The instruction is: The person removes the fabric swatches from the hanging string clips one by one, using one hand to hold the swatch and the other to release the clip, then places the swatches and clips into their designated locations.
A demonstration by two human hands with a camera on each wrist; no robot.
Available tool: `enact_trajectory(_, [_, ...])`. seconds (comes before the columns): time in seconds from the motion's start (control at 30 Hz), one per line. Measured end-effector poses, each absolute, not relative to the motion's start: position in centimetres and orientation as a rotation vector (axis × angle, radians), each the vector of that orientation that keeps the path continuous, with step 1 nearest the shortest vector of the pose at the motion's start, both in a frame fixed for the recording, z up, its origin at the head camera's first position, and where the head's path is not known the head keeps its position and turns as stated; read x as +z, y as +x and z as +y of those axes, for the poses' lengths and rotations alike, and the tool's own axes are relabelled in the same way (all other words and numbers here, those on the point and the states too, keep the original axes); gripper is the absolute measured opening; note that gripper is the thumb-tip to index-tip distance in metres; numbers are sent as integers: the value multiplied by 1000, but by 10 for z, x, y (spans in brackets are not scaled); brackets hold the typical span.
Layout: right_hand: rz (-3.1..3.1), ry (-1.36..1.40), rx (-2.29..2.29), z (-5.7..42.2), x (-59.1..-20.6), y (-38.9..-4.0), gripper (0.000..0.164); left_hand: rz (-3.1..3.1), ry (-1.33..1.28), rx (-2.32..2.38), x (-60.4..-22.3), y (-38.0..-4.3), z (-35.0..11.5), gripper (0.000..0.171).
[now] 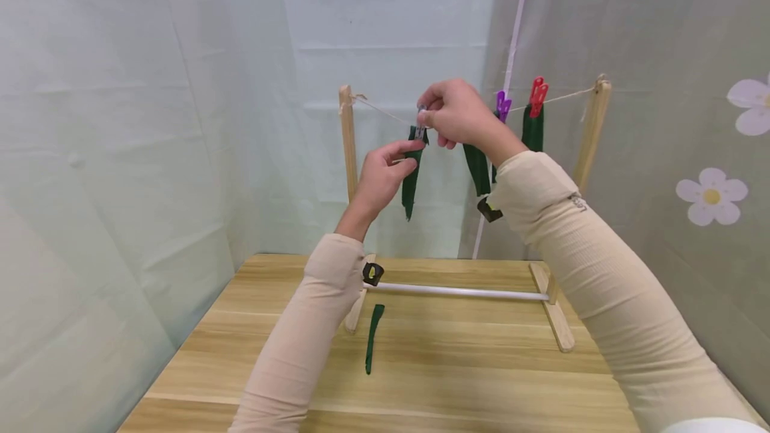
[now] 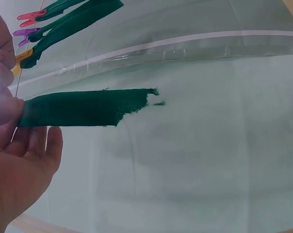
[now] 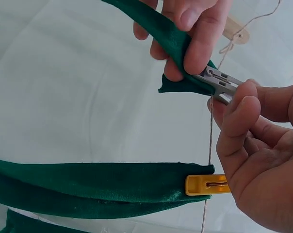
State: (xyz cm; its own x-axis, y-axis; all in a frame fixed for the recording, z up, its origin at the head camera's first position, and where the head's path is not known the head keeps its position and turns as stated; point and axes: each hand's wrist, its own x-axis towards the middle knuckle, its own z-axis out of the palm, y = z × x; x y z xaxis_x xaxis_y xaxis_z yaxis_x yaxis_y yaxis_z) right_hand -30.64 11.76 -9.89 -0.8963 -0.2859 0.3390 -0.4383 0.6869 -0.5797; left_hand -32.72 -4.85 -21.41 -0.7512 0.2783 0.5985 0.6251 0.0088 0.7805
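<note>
My left hand (image 1: 380, 178) pinches a dark green cloth strip (image 2: 83, 108) close to its top, where it is folded over the string (image 3: 211, 131). The strip's frayed end hangs below the fingers. Between its thumb and fingers, my right hand (image 1: 460, 113) holds a grey clothespin (image 3: 223, 83), whose jaws lie over the folded cloth at the string. Beside this hand, a yellow clothespin (image 3: 200, 185) grips another green strip (image 3: 98, 183) on the same string. The head view has my right hand covering the yellow clothespin.
Purple (image 1: 502, 105) and red clothespins (image 1: 538, 97) hold more green strips toward the right. The string runs between two wooden posts (image 1: 347, 142), joined low down by a white rod (image 1: 460, 291). One loose green strip (image 1: 374, 338) lies on the wooden table (image 1: 457, 379).
</note>
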Motion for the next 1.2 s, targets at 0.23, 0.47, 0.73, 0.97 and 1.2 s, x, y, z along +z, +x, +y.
enact_trajectory(0.23, [-2669,580,1011,117,-100,-307,26,-1964,-869,-1866,-221,-326,-46,27])
enact_trajectory(0.47, [-2664,586,978,117,-103,-305,28,-1994,-949,-1789,-231,-324,-48,36])
enact_trajectory(0.73, [-2710,567,907,120,-99,-302,29,-2003,-1085,-1791,-237,-321,-52,49])
enact_trajectory(0.97, [-2785,602,618,121,-88,-294,18,-2035,-1147,-1872,-236,-322,-53,53])
enact_trajectory(1.2, [-2618,650,430,118,-90,-295,7,-2038,-1156,-1908,-233,-322,-48,56])
